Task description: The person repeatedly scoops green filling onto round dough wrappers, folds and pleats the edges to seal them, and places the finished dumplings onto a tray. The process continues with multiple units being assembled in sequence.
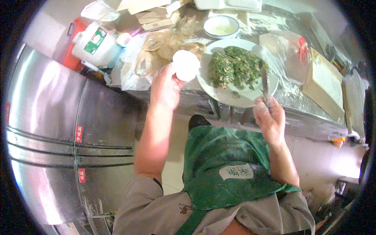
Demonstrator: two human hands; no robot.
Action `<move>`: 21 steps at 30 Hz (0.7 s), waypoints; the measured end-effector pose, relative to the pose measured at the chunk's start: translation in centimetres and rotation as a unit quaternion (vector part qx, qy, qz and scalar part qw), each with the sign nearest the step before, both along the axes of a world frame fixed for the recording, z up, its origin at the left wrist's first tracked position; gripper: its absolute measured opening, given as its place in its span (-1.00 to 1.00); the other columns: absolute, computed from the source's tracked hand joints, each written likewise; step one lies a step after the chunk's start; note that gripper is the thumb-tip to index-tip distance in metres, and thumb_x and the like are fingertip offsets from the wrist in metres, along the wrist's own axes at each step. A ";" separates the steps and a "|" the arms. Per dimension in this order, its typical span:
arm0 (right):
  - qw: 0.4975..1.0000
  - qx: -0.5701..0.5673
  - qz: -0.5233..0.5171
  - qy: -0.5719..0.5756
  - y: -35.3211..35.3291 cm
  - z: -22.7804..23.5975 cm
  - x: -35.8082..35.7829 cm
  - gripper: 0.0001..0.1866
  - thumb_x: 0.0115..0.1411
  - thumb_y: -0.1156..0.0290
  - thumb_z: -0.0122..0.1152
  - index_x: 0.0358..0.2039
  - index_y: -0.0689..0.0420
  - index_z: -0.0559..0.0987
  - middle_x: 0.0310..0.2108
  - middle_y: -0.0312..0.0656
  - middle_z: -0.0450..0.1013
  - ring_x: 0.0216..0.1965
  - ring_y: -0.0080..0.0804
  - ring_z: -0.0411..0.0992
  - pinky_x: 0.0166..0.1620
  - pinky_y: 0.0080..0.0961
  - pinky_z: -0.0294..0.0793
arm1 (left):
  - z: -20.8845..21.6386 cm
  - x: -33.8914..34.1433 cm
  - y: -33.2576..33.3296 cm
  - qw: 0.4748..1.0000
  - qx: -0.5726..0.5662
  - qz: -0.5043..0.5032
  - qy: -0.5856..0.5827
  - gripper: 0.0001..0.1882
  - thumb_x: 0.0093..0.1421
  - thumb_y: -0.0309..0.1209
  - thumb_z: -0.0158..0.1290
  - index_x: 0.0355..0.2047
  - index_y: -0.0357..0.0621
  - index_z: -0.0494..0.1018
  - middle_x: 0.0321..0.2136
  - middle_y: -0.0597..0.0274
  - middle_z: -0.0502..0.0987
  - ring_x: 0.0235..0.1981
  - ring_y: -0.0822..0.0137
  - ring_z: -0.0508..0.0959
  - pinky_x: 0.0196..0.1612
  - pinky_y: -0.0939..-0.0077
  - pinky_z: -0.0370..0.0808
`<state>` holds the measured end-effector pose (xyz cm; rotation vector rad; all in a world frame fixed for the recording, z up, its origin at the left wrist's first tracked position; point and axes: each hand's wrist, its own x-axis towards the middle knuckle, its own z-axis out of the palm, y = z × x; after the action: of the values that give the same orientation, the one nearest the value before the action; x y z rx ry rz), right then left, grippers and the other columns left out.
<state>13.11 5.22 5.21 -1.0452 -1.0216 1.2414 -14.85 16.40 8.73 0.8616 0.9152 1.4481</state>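
Left hand (167,88): grasping a round white piece (187,65), dough by the look of it, held out at its 1 o'clock. Finger detail underneath couldn't be told. Right hand (271,117): closed round the handle of a narrow flat tool (266,84).

Key relation: chopped green filling (237,66) sat on a big white plate (215,92), between 2 and 3 o'clock from the left hand, about 11 o'clock from the right. Right hand was the nearer one. Tool's long axis ran roughly 6 to 12 o'clock, far end at the filling's 3 o'clock edge; blurred, couldn't tell if it was dug in. Dough sat at the filling's 9 o'clock, right by the plate rim; contact with the rim unclear.

Around: plate on a floury bench (291,97), small white bowl (221,37) at the plate's 12 o'clock, clear plastic bag (284,58) between its 2 and 3 o'clock.
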 end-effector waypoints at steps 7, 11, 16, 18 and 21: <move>0.968 -0.040 0.083 0.233 -0.3 0.4 -2.4 -0.81 0.21 0.49 0.18 -0.16 0.22 0.51 -0.34 -0.31 0.49 -0.41 -0.60 0.40 -0.36 -0.65 0.39 | -3.1 9.9 -11.8 0.953 -0.109 -0.143 -0.243 -0.57 0.30 -0.31 -0.06 0.07 -0.40 0.36 -0.01 0.00 0.50 -0.02 0.16 0.54 0.08 0.22 0.47; 0.985 -0.070 0.101 0.118 -1.1 -0.8 -0.8 -0.91 0.24 0.46 0.20 -0.30 0.20 0.53 -0.43 -0.33 0.49 -0.41 -0.61 0.42 -0.33 -0.61 0.42 | -6.4 11.5 -14.1 0.993 0.078 0.040 0.075 -0.51 0.39 -0.29 -0.21 0.14 -0.50 0.27 0.04 0.00 0.45 0.09 0.25 0.44 0.19 0.36 0.32; 0.992 -0.018 0.110 -0.054 -2.6 -1.6 -2.0 -0.78 0.31 0.37 0.14 -0.19 0.29 0.56 -0.41 -0.31 0.49 -0.35 -0.60 0.40 -0.26 -0.57 0.43 | -7.8 13.2 -16.4 0.990 0.116 -0.060 0.049 -0.43 0.40 -0.26 -0.21 0.25 -0.49 0.11 0.16 -0.05 0.32 0.18 0.21 0.35 0.26 0.34 0.21; 0.986 -0.054 0.153 -0.050 -3.0 0.4 -1.7 -0.72 0.34 0.35 0.07 -0.11 0.32 0.55 -0.42 -0.23 0.50 -0.35 -0.56 0.42 -0.25 -0.53 0.45 | -7.6 13.4 -16.2 0.991 0.007 -0.091 -0.095 -0.51 0.38 -0.31 -0.16 0.19 -0.44 0.21 0.08 0.03 0.41 0.09 0.26 0.43 0.18 0.37 0.33; 0.963 0.075 0.124 -0.227 -2.4 -0.3 -0.3 -0.68 0.36 0.30 0.05 -0.08 0.32 0.54 -0.43 -0.12 0.50 -0.38 -0.49 0.43 -0.25 -0.45 0.47 | -8.3 12.9 -15.2 0.952 -0.106 -0.113 -0.266 -0.59 0.32 -0.27 -0.04 0.06 -0.31 0.34 -0.05 0.09 0.51 -0.08 0.22 0.55 0.00 0.36 0.49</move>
<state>12.85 2.78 4.91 -1.1336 -1.6167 1.1204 -1.92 1.21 0.40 0.3671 0.5299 1.2625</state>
